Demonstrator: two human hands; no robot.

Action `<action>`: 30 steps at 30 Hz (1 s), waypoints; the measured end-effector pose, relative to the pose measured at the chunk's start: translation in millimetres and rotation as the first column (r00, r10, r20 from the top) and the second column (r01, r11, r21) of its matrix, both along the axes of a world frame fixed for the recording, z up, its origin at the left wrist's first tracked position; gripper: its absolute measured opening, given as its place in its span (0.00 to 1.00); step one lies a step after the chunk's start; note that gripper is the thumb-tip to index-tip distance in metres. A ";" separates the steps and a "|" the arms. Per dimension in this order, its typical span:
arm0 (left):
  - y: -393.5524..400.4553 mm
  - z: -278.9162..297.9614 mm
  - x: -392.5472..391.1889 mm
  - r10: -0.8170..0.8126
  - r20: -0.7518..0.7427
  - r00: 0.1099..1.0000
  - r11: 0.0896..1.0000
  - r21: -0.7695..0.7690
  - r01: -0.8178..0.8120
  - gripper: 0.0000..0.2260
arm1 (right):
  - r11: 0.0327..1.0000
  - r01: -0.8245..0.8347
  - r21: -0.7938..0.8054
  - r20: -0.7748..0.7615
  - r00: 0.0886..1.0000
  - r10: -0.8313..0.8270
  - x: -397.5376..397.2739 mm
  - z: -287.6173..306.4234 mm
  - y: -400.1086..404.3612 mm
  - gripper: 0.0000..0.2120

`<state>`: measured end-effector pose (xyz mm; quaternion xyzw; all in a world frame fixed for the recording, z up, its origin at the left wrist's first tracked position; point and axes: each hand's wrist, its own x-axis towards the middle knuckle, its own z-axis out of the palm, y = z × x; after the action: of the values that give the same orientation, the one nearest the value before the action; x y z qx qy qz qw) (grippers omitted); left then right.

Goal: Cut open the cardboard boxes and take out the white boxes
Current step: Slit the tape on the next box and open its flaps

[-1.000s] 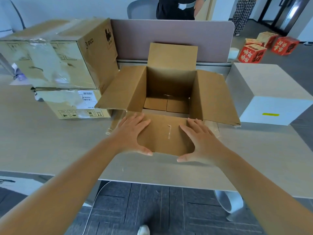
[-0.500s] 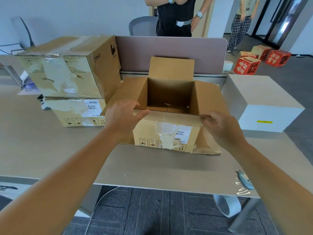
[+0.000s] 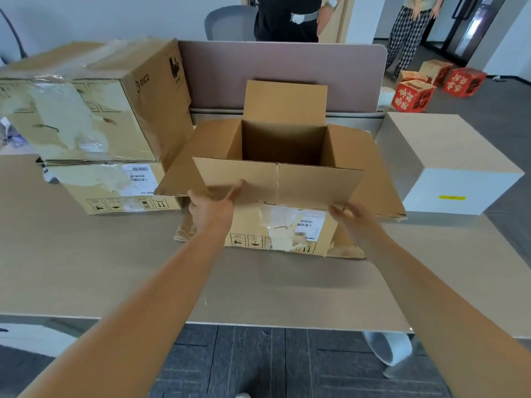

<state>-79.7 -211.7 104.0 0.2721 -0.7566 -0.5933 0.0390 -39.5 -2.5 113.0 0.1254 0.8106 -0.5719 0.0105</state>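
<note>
Left grip (image 3: 211, 209) pinches open cardboard box's (image 3: 287, 225) near flap; right grip (image 3: 355, 222) touches it.

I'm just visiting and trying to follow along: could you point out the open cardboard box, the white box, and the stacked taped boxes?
open cardboard box (image 3: 310, 183): head view, on its raised near flap.
white box (image 3: 448, 193): head view, on its white front face.
stacked taped boxes (image 3: 94, 122): head view, on the upper box's taped front.
</note>
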 end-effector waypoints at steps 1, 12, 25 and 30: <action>-0.6 -2.8 -3.8 -0.006 -0.029 1.000 1.000 0.014 0.007 0.47 | 0.999 0.036 -0.022 -0.024 0.999 -0.037 -2.4 -3.3 -1.3 0.08; 15.4 23.5 -33.2 -0.022 -0.281 0.959 0.991 0.120 0.058 0.40 | 0.963 0.249 -0.102 -0.266 0.926 -0.268 -27.1 22.5 -5.8 0.08; 71.1 66.3 -35.3 -0.704 -0.146 0.695 0.692 -0.364 0.624 0.56 | 0.923 0.374 0.086 -0.444 0.844 -0.301 -35.6 112.0 8.5 0.18; 103.9 48.8 -0.1 -0.801 0.010 0.599 0.531 -0.452 0.717 0.61 | 0.898 0.437 0.056 -0.450 0.814 -0.368 -31.6 114.1 20.1 0.07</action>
<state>-79.8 -107.7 152.8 -0.1611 -0.8970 -0.4011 -0.0926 -71.1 17.7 227.1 0.1659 0.7898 -0.5090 -0.2992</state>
